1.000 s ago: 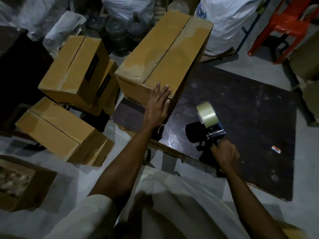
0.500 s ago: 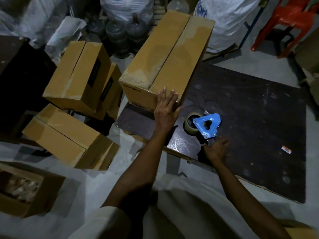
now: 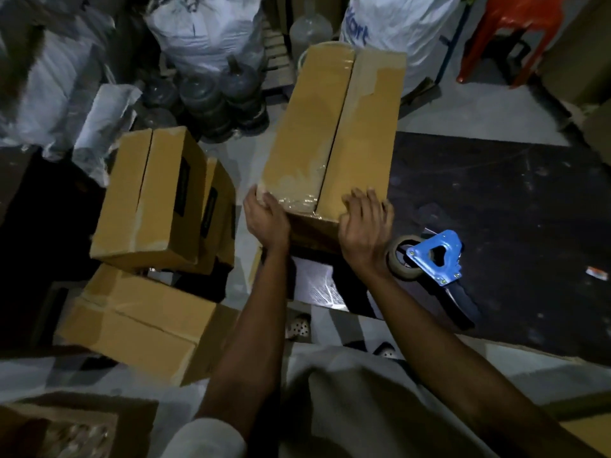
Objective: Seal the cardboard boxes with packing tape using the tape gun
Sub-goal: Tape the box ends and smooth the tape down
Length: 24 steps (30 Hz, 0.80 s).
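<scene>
A long cardboard box (image 3: 334, 127) stands on the dark board (image 3: 512, 209), with clear tape along its top seam and over its near end. My left hand (image 3: 266, 218) grips the box's near left corner. My right hand (image 3: 365, 228) rests on the near right corner with its fingers bent over the top edge. The blue tape gun (image 3: 433, 257) lies on its side on the board just right of my right wrist, with its black handle toward me. Neither hand touches it.
Two stacked closed boxes (image 3: 155, 196) and a third closed box (image 3: 139, 322) sit on the floor at the left. An open box (image 3: 66, 431) is at the bottom left. Water jugs (image 3: 215, 97) and white sacks (image 3: 205, 31) stand behind. A red chair (image 3: 509, 28) is at the top right.
My right hand let go of the tape gun, which now lies on the board, and moved to the box's near right corner. My left hand shifted to the near left corner.
</scene>
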Available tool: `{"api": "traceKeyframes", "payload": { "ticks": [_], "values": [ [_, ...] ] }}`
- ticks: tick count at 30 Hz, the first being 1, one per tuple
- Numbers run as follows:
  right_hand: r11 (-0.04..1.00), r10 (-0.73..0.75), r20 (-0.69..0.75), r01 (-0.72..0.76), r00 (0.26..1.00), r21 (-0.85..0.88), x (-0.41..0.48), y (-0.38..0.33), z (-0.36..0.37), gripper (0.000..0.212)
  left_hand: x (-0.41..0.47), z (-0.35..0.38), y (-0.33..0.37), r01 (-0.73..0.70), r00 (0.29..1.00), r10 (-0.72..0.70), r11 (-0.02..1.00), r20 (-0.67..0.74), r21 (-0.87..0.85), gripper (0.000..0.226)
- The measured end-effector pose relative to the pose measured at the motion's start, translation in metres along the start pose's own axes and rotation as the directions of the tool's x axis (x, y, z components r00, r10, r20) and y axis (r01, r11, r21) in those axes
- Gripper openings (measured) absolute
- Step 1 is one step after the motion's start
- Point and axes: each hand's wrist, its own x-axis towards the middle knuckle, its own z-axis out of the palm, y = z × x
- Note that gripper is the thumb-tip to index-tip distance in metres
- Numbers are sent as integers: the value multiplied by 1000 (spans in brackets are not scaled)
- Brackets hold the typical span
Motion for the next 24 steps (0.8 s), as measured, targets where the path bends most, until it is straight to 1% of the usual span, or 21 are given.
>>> {"api": "traceKeyframes", "payload": {
  "ticks": [1,3,5,7,8,10,12,14,15,16,18,20,21,23,24],
  "values": [
    [999,-17,-23,16,1000,-40,-2,-2,5,27,0,0,-1,-23,998,23,1000,-51,0,36],
    [998,-15,-51,12,999,-54,-1,-18,13,26,6,0,-4,-41,992,39,999,-120,-16,35],
    [999,0,-19,-1,1000,-51,7,-44,20,30,15,1,-1,48,993,-51,998,-106,-35,35],
    [996,40,69,-35,997,-77,16,-69,31,33,24,5,-5,155,985,-157,987,-69,-38,38],
    [994,67,100,-57,993,-94,20,-79,37,36,29,7,-8,166,984,-168,986,-60,-29,39],
    [988,107,132,-90,986,-123,25,-94,46,43,38,9,-10,101,994,-102,995,-42,-20,45],
    [982,109,126,-87,986,-168,26,-94,47,48,48,9,-12,12,1000,-13,999,-26,-35,55],
    [957,160,129,-121,979,-265,23,-77,37,57,57,7,-9,29,999,-27,997,32,-68,56],
    [932,221,123,-172,968,-318,21,-64,30,59,59,8,-10,51,997,-47,996,58,-69,56],
    [906,285,105,-233,953,-353,17,-52,22,58,60,8,-10,42,996,-37,996,77,-73,55],
    [874,385,57,-344,921,-343,12,-37,12,54,59,9,-15,33,991,-14,990,136,-139,50],
    [857,456,-1,-439,890,-270,13,-38,16,49,58,12,-18,103,981,-57,963,188,-249,43],
    [851,478,-28,-470,878,-233,14,-42,20,45,57,15,-19,136,976,-81,952,200,-274,42],
    [858,480,-46,-479,876,-182,18,-45,24,39,53,16,-18,180,971,-123,941,206,-287,44],
    [867,469,-31,-466,883,-176,18,-44,24,37,51,16,-14,211,966,-153,932,207,-293,44]
  ]
}}
